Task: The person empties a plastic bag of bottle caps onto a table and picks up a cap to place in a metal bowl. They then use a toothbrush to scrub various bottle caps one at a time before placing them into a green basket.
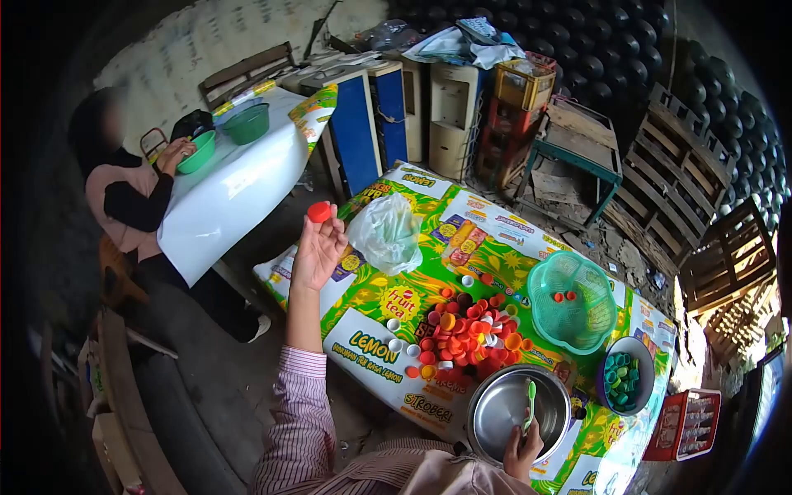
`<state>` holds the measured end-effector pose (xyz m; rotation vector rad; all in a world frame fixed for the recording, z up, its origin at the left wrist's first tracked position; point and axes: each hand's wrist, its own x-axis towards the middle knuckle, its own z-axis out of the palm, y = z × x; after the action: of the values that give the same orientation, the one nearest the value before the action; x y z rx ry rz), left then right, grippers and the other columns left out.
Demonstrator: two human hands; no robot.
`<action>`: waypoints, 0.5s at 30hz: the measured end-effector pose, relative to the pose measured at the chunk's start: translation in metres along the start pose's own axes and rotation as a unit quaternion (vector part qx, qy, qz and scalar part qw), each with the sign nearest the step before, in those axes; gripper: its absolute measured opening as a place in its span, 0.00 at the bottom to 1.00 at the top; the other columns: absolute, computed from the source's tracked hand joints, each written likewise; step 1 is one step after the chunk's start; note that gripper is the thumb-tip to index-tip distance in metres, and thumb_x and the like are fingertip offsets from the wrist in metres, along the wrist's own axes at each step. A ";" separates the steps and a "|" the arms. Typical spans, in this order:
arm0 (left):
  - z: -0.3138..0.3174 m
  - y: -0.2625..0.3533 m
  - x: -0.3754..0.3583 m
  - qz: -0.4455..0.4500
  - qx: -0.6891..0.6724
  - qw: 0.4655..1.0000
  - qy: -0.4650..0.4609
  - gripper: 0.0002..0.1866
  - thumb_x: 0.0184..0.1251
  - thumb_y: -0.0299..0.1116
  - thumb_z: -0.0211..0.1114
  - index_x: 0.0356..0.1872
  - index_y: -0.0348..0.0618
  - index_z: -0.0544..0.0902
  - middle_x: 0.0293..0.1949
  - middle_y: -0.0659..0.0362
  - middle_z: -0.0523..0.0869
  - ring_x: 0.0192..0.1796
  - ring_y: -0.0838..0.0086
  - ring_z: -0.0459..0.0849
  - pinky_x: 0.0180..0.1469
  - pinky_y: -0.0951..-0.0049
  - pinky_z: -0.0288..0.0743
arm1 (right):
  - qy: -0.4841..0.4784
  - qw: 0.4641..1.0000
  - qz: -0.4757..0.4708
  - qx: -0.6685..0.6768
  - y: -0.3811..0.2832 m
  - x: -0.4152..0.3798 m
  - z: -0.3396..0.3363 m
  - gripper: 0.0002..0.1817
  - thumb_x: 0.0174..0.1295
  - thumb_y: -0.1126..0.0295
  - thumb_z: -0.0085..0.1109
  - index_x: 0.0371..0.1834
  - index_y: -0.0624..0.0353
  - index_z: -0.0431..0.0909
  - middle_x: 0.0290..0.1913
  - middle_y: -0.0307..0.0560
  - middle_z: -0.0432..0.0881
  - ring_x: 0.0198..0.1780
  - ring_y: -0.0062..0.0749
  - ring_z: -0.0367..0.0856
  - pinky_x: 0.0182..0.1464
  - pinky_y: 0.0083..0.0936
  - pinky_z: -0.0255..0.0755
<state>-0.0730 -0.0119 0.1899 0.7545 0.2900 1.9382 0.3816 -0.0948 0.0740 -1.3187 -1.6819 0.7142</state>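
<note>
**Red cap (318, 212) aloft, brush (531, 398) over bowl (497, 404)**

Left hand (318, 247) pinches the cap; right hand (523, 450) grips the brush. The tablecloth (363, 328) reads "fruit tea", "LEMON", "STROBERI". Beyond: crates (525, 89), a pallet (672, 172), another person (132, 198) seated.

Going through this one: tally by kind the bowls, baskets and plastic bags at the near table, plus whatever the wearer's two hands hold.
Bowls (steel bowl; smaller bowl with green caps): 2
Green basket: 1
Plastic bag: 1
Red cap in the left hand: 1
Slim green tool in the right hand: 1
Total: 6
</note>
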 end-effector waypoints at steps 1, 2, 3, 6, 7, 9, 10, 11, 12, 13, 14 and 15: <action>0.008 0.006 -0.007 0.014 0.008 1.000 0.018 0.24 0.67 0.45 0.51 0.58 0.39 0.66 0.49 0.61 0.76 0.47 0.75 0.74 0.48 0.74 0.69 | -0.013 1.000 -0.011 0.006 0.001 0.003 -0.003 0.19 0.58 0.77 0.48 0.55 0.65 0.69 0.17 0.39 0.67 0.15 0.15 0.53 0.17 0.20 0.47; 0.014 0.011 -0.014 0.026 0.014 0.999 0.024 0.24 0.67 0.45 0.51 0.58 0.39 0.66 0.49 0.61 0.76 0.47 0.75 0.74 0.48 0.74 0.69 | -0.023 1.000 -0.013 0.010 0.002 0.004 -0.007 0.19 0.58 0.77 0.48 0.55 0.65 0.69 0.17 0.39 0.67 0.15 0.15 0.53 0.17 0.19 0.46; 0.020 0.013 -0.021 0.027 -0.036 0.999 0.026 0.24 0.67 0.43 0.52 0.59 0.40 0.66 0.51 0.61 0.75 0.48 0.74 0.73 0.48 0.73 0.69 | -0.033 0.999 -0.013 0.013 0.004 0.004 -0.013 0.19 0.59 0.77 0.48 0.55 0.65 0.69 0.18 0.39 0.67 0.15 0.15 0.53 0.18 0.19 0.46; 0.043 0.014 -0.043 0.041 -0.094 0.994 0.042 0.25 0.65 0.41 0.55 0.59 0.39 0.65 0.53 0.61 0.74 0.49 0.73 0.73 0.48 0.72 0.69 | -0.049 0.998 -0.033 0.027 0.009 0.003 -0.025 0.19 0.60 0.76 0.47 0.55 0.65 0.68 0.18 0.39 0.68 0.15 0.14 0.53 0.18 0.19 0.46; 0.051 0.013 -0.051 0.043 -0.108 0.992 0.054 0.26 0.65 0.40 0.56 0.60 0.39 0.64 0.54 0.61 0.74 0.49 0.73 0.73 0.48 0.71 0.70 | -0.057 0.997 -0.033 0.029 0.010 0.001 -0.028 0.19 0.60 0.76 0.47 0.55 0.65 0.68 0.18 0.39 0.68 0.15 0.14 0.53 0.18 0.19 0.46; 0.060 0.005 -0.064 0.056 -0.070 0.995 0.053 0.26 0.65 0.40 0.56 0.61 0.40 0.63 0.53 0.60 0.74 0.50 0.73 0.73 0.48 0.73 0.70 | -0.063 0.994 0.004 0.086 0.012 -0.003 -0.036 0.16 0.59 0.76 0.48 0.51 0.67 0.69 0.24 0.53 0.75 0.19 0.34 0.72 0.23 0.27 0.64; 0.060 -0.003 -0.070 0.061 0.029 0.994 0.083 0.25 0.65 0.39 0.56 0.60 0.40 0.64 0.52 0.59 0.74 0.50 0.74 0.73 0.48 0.74 0.69 | -0.102 0.995 0.010 -0.008 0.015 -0.004 -0.048 0.16 0.59 0.76 0.48 0.51 0.66 0.69 0.26 0.55 0.77 0.22 0.36 0.76 0.27 0.26 0.67; 0.060 -0.014 -0.078 0.059 0.126 0.984 0.110 0.24 0.65 0.38 0.56 0.59 0.40 0.65 0.52 0.59 0.74 0.50 0.74 0.73 0.49 0.75 0.69 | -0.109 0.994 0.019 0.001 0.016 -0.005 -0.053 0.16 0.59 0.76 0.48 0.51 0.65 0.70 0.26 0.54 0.77 0.23 0.35 0.76 0.28 0.26 0.68; 0.074 -0.033 -0.085 0.046 0.296 0.950 0.093 0.16 0.65 0.34 0.56 0.53 0.43 0.71 0.50 0.60 0.76 0.47 0.80 0.75 0.49 0.77 0.69 | -0.109 0.994 0.011 -0.002 0.020 -0.006 -0.056 0.16 0.58 0.76 0.49 0.51 0.66 0.70 0.26 0.55 0.77 0.23 0.35 0.76 0.28 0.26 0.68; 0.081 -0.054 -0.092 0.025 0.434 0.897 0.080 0.16 0.63 0.29 0.58 0.52 0.41 0.72 0.48 0.60 0.77 0.47 0.81 0.76 0.46 0.79 0.72 | -0.112 0.994 0.003 -0.003 0.023 -0.009 -0.062 0.17 0.58 0.77 0.49 0.51 0.66 0.70 0.25 0.55 0.77 0.22 0.36 0.76 0.27 0.26 0.68; 0.079 -0.075 -0.100 -0.036 0.464 0.883 0.069 0.16 0.63 0.28 0.58 0.52 0.40 0.72 0.49 0.60 0.77 0.47 0.81 0.76 0.46 0.79 0.73 | -0.125 0.992 0.026 0.007 0.022 -0.009 -0.068 0.17 0.58 0.77 0.49 0.51 0.66 0.70 0.25 0.55 0.77 0.23 0.34 0.77 0.27 0.26 0.68; 0.073 -0.095 -0.108 -0.094 0.492 0.864 0.054 0.17 0.62 0.26 0.59 0.52 0.39 0.72 0.49 0.61 0.77 0.48 0.81 0.77 0.45 0.79 0.74 | -0.136 0.989 0.046 0.020 0.021 -0.009 -0.074 0.17 0.58 0.77 0.49 0.52 0.66 0.70 0.26 0.55 0.78 0.24 0.33 0.77 0.28 0.25 0.69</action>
<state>0.0744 -0.0696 0.1575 1.1926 1.4372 1.5644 0.4571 -0.1026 0.0880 -1.3235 -1.8177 1.0154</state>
